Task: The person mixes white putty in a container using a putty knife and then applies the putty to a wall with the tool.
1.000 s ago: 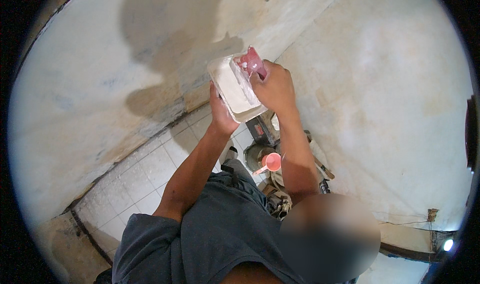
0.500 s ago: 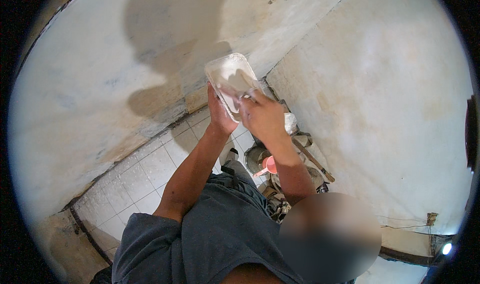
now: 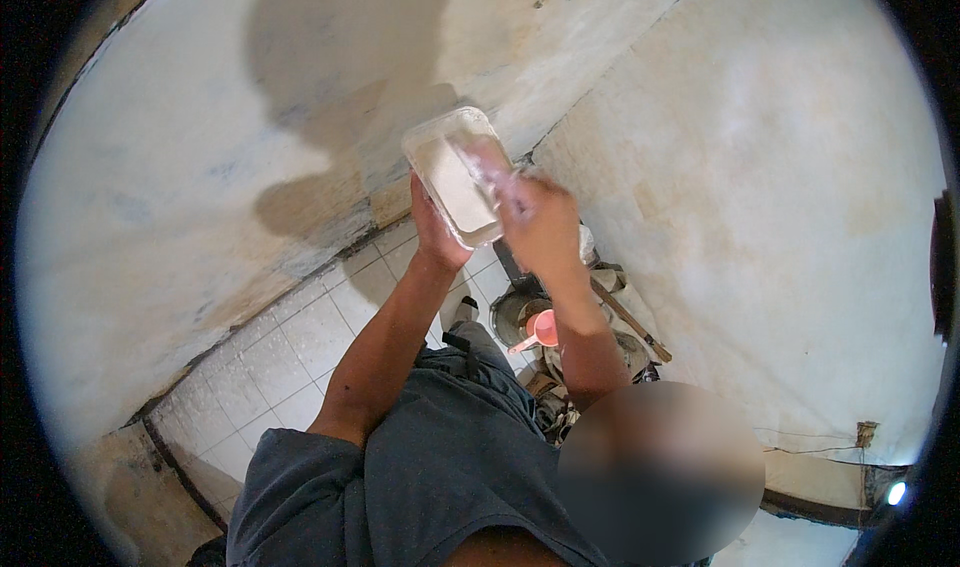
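Note:
My left hand (image 3: pixel 437 235) is closed round the near left side of a shallow rectangular white tray (image 3: pixel 413 140), held up near the wall corner. White paste (image 3: pixel 456 185) lies inside, and the tray's rim is smeared with it. Over the tray's right side, my right hand (image 3: pixel 545 219) is closed on a flat tool (image 3: pixel 480 159), smeared whitish and blurred by motion. Its far end reaches over the paste. I cannot tell whether it touches the paste, and its handle is mostly hidden in my fingers.
Patchy cream walls meet in a corner ahead, with a white tiled floor (image 3: pixel 270 357) below. A dark bucket (image 3: pixel 506 319), a pink dipper (image 3: pixel 545 328), a wooden stick (image 3: pixel 632 321) and heaped sacks stand low by the right wall. Thin wires (image 3: pixel 815 451) run along that wall.
My right hand has swung slightly right, off the tray's middle, with the tool. More of the paste shows. The tray has shifted slightly left.

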Tool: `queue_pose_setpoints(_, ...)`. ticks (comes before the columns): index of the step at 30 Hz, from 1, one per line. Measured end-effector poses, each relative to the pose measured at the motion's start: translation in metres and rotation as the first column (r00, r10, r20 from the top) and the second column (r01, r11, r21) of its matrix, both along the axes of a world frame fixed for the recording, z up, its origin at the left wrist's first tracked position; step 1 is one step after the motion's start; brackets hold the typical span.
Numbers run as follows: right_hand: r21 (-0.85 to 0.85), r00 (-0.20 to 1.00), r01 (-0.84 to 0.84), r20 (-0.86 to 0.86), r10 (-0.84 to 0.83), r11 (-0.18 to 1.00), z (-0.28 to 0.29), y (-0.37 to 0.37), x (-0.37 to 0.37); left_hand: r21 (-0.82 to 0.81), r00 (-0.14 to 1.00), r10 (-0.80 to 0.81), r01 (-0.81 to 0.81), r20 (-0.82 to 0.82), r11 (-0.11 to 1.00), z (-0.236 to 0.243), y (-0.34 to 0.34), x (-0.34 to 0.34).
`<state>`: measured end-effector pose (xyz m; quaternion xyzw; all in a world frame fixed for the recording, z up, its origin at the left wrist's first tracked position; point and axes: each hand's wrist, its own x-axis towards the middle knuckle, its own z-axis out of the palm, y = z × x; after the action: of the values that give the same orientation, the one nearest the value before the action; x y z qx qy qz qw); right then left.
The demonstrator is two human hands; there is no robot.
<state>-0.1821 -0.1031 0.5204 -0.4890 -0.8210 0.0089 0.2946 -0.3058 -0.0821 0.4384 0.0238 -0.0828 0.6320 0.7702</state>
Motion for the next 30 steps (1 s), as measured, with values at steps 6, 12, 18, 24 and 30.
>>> queue_pose_setpoints(6,-0.443,0.710,-0.086,-0.655,-0.257,0.892,-0.015,0.037,0.034,0.173,0.992,-0.004,0.026,-0.122,0.985,0.018,-0.004,-0.004)
queue_pose_setpoints(12,-0.491,0.204,-0.401,-0.871,-0.447,0.773,-0.044,0.036,0.035,-0.072,0.942,-0.121,0.103,-0.314,0.992,0.016,-0.001,-0.011)
queue_pose_setpoints(18,-0.461,0.012,-0.482,-0.853,-0.521,0.745,-0.066,0.033,0.043,-0.100,0.944,-0.142,0.118,-0.297,0.988,0.028,-0.006,-0.016)
queue_pose_setpoints(24,-0.439,-0.091,-0.452,-0.843,-0.530,0.777,-0.057,0.026,0.023,-0.178,0.937,-0.158,0.106,-0.312,0.978,0.016,-0.011,-0.024)
queue_pose_setpoints(30,-0.479,-0.114,-0.426,-0.813,-0.571,0.767,-0.053,0.025,0.019,-0.182,0.935,-0.193,0.143,-0.298,0.973,0.009,-0.028,-0.035)
